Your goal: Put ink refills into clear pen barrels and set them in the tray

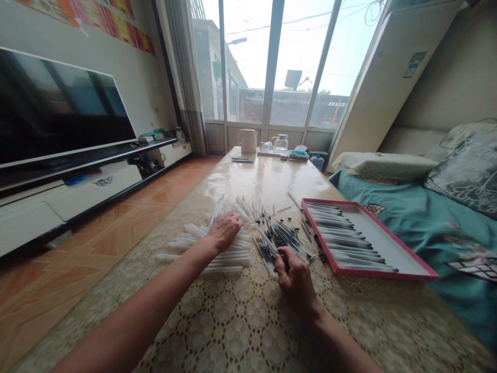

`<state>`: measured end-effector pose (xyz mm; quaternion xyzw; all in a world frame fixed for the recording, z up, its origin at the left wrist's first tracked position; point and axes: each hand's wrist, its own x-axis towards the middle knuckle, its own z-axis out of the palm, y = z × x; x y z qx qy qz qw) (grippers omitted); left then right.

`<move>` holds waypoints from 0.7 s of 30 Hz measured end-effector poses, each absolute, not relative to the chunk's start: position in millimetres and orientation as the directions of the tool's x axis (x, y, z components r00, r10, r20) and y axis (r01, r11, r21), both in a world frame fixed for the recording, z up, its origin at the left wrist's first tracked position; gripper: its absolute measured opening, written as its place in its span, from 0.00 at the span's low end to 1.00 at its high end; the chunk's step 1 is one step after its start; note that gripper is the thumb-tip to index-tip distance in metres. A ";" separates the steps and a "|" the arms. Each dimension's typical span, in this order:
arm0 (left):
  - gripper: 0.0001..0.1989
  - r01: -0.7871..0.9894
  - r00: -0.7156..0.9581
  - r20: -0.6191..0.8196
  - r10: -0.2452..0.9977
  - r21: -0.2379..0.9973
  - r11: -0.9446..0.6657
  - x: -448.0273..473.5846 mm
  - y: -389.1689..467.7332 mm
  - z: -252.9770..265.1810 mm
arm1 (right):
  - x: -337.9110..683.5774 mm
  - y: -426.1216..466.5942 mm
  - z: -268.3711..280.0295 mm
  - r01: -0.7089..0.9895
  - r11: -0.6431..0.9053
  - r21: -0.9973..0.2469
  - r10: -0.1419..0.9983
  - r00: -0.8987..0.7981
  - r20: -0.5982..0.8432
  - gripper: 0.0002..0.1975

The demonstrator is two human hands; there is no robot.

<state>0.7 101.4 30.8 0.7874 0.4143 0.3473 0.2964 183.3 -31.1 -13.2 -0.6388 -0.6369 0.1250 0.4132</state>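
Observation:
My left hand [227, 229] is over a spread of translucent white pen barrels [190, 241], its fingers curled and pressed together. Whatever may be between those fingertips is hidden. To its right lies a loose pile of dark pen refills [287, 234], with small black caps [296, 229] scattered around it. My right hand [294, 272] is closed at the near side of this pile. From its thumb and fingers a slim pale pen barrel [265, 238] seems to run up and to the left. A shallow pink-rimmed box [404, 247] to the right holds a row of black-tipped pens [345, 235].
The long table [240, 321] has a patterned, shiny cover. At its far end stand a kettle [247, 141], a glass pitcher [281, 142] and a tissue pack [298, 151]. A sofa with a teal cover [388, 207] borders the right side; a TV cabinet [97, 186] is left.

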 end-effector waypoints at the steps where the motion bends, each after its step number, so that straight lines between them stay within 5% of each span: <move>1: 0.12 0.450 0.421 0.300 0.856 0.750 -0.484 0.7 102.9 28.9 | 183.1 -31.4 -12.8 0.720 0.147 -0.678 0.917 0.158 0.367 0.11; 7: 0.11 0.432 0.349 0.337 0.874 0.770 -0.469 -3.2 102.9 26.0 | 181.3 -35.8 -6.3 0.839 0.099 -0.535 0.931 0.112 0.348 0.05; 13: 0.06 0.318 0.128 0.333 0.934 0.879 -0.356 -10.6 59.2 27.6 | 179.5 -42.0 3.6 0.846 0.174 -0.503 0.924 0.037 0.381 0.11; 17: 0.15 -0.189 0.066 -0.038 0.997 0.981 0.050 -15.1 11.5 24.5 | 179.4 -43.3 1.8 0.831 0.201 -0.519 0.926 0.012 0.378 0.14; 21: 0.14 -0.338 0.056 -0.218 0.974 0.914 0.224 -15.0 -16.6 18.6 | 178.0 -46.5 1.3 0.827 0.225 -0.516 0.912 0.009 0.411 0.14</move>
